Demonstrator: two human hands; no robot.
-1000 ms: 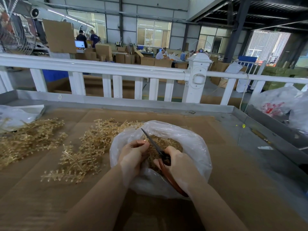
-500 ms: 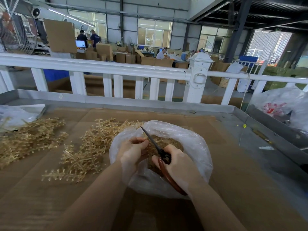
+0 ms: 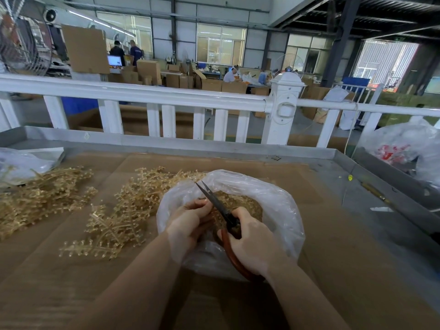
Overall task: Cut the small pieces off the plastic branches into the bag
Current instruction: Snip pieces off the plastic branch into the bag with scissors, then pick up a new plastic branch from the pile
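Observation:
A clear plastic bag (image 3: 283,210) stands open on the cardboard-covered table, with a heap of small tan cut pieces (image 3: 240,206) inside. Over its mouth my right hand (image 3: 252,244) grips scissors (image 3: 215,203) with dark blades and red-brown handles; the blades point up and left and look closed. My left hand (image 3: 190,222) is closed just left of the blades, fingertips touching them; what it pinches is mostly hidden by the fingers. A pile of pale golden plastic branches (image 3: 119,215) lies left of the bag.
A second heap of branches (image 3: 40,198) lies at the far left beside a crumpled clear bag (image 3: 21,163). The table has a raised grey metal rim (image 3: 190,144), with a white railing (image 3: 166,94) behind. More plastic bags (image 3: 404,148) sit at the right.
Both hands stay over the bag's mouth. My left hand's fingertips have closed in a little against the scissor blades. The bag and piles have not moved.

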